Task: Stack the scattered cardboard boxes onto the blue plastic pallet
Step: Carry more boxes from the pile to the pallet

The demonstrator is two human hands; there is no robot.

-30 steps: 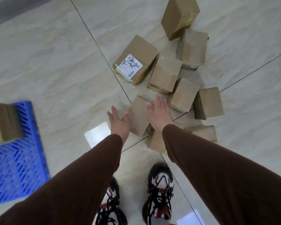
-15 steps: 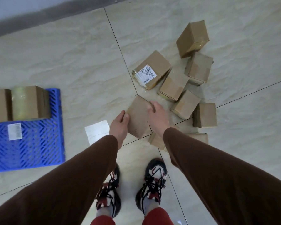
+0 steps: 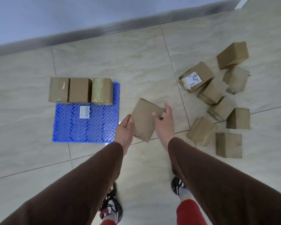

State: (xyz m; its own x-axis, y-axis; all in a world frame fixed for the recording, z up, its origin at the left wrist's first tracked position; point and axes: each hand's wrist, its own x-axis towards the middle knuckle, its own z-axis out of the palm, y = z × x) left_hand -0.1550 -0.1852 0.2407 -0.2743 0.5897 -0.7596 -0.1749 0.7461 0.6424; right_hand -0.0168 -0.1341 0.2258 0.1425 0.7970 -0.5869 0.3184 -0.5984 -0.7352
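Observation:
A plain cardboard box (image 3: 143, 120) is held off the floor between both hands, tilted. My left hand (image 3: 125, 132) grips its left side and my right hand (image 3: 163, 125) grips its right side. The blue plastic pallet (image 3: 88, 127) lies on the floor to the left, with a white label on it. Three boxes (image 3: 80, 90) stand in a row along its far edge. Several more boxes lie scattered on the floor at the right, one with a shipping label (image 3: 195, 77).
The floor is glossy beige tile with dark grout lines. A wall with a dark skirting (image 3: 104, 31) runs across the far side. My two shoes (image 3: 111, 207) stand below the arms.
Both hands closed on the box and lifted it from the pile. It has moved left toward the pallet, and the view has turned so the whole pallet shows.

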